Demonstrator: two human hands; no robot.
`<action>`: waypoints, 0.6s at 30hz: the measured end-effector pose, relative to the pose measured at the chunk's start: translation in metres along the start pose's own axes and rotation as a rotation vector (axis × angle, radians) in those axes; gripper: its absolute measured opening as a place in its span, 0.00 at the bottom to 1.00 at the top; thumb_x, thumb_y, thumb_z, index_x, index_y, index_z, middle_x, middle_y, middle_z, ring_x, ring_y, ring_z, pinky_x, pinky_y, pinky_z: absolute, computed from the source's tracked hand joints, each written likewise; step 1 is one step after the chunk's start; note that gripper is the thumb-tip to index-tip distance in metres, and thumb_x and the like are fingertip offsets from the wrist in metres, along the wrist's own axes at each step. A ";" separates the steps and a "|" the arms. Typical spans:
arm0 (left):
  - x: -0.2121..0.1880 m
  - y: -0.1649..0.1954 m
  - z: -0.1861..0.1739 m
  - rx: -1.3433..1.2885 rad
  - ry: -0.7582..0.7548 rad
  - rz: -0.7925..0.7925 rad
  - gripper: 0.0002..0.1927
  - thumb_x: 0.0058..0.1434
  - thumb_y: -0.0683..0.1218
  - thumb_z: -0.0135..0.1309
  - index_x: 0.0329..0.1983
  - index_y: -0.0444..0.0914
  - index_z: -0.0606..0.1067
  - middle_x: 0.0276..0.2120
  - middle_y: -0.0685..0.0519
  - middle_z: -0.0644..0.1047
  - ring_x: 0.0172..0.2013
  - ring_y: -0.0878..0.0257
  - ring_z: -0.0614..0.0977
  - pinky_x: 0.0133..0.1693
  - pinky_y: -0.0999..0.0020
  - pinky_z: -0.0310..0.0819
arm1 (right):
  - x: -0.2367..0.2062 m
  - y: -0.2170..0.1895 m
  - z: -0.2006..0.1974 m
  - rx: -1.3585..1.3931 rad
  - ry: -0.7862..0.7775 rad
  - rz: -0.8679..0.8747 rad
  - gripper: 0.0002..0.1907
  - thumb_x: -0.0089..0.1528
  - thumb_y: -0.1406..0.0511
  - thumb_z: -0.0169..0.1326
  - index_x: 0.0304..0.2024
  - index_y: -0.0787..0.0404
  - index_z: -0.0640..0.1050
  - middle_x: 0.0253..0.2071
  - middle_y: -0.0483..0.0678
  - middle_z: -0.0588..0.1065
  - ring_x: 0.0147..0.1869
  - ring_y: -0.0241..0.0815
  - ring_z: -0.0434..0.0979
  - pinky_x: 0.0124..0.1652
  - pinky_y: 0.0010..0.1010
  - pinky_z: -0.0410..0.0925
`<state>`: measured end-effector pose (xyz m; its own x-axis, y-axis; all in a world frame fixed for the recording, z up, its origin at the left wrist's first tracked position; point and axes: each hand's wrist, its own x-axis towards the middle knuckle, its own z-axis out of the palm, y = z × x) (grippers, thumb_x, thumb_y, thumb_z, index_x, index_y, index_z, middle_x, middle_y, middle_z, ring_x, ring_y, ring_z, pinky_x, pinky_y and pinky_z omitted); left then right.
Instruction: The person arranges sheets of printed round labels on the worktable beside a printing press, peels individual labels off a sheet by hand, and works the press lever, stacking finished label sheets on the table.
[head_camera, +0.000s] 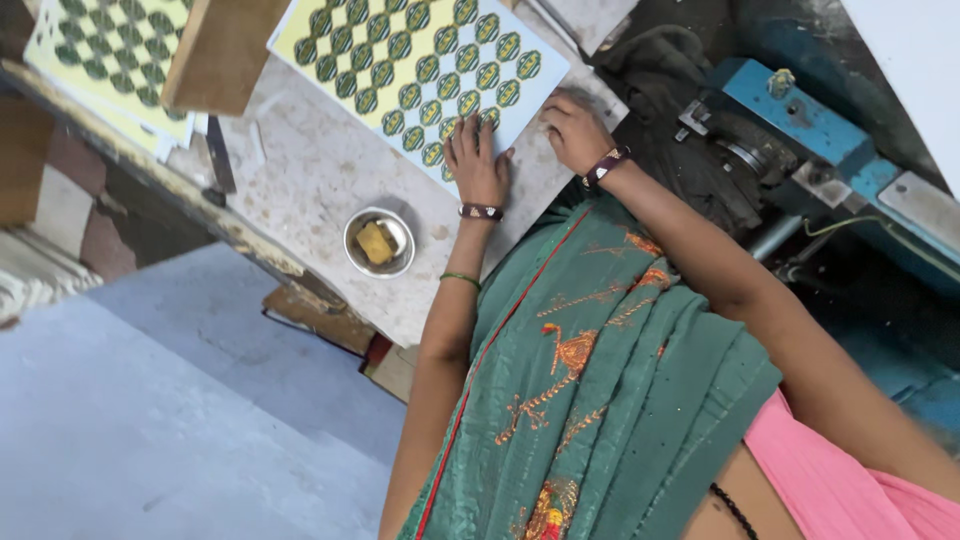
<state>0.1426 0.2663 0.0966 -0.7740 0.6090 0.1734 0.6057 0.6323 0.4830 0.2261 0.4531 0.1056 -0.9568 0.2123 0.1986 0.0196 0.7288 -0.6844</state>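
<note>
A printed sheet with rows of green and yellow oval labels lies on a worn, pale table. My left hand rests flat on the sheet's near edge with its fingers spread, holding nothing. My right hand sits at the sheet's near right corner with its fingers curled onto the edge. Both wrists wear dark bangles, and a thin green band circles the left forearm. A green embroidered garment covers my front below the arms.
A small steel bowl holding a yellow sponge stands on the table near my left arm. More printed sheets lie at the far left under a wooden block. A blue machine and a dark cloth are on the right. Grey floor lies below the table edge.
</note>
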 end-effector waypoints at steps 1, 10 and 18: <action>0.002 0.002 0.000 -0.008 -0.003 -0.003 0.32 0.58 0.49 0.63 0.65 0.38 0.69 0.68 0.44 0.65 0.71 0.44 0.60 0.70 0.40 0.46 | 0.001 0.000 -0.003 0.033 0.006 0.023 0.10 0.58 0.75 0.56 0.43 0.66 0.78 0.53 0.57 0.74 0.60 0.60 0.74 0.57 0.45 0.68; 0.031 0.013 -0.010 -0.012 -0.022 0.018 0.33 0.57 0.51 0.63 0.65 0.38 0.69 0.68 0.43 0.65 0.70 0.42 0.60 0.68 0.39 0.46 | -0.001 -0.008 -0.030 0.062 0.092 0.162 0.08 0.58 0.72 0.58 0.41 0.63 0.79 0.48 0.56 0.75 0.53 0.59 0.76 0.52 0.45 0.70; 0.041 0.022 -0.013 -0.023 0.053 0.034 0.31 0.56 0.47 0.65 0.63 0.36 0.70 0.62 0.40 0.68 0.67 0.40 0.63 0.65 0.41 0.53 | -0.039 0.004 -0.052 0.100 -0.047 0.224 0.08 0.60 0.65 0.60 0.41 0.61 0.81 0.39 0.54 0.77 0.45 0.57 0.78 0.46 0.45 0.70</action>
<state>0.1224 0.2991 0.1254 -0.7620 0.6034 0.2351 0.6281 0.6001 0.4954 0.2789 0.4813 0.1319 -0.9444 0.3289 0.0027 0.2063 0.5986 -0.7741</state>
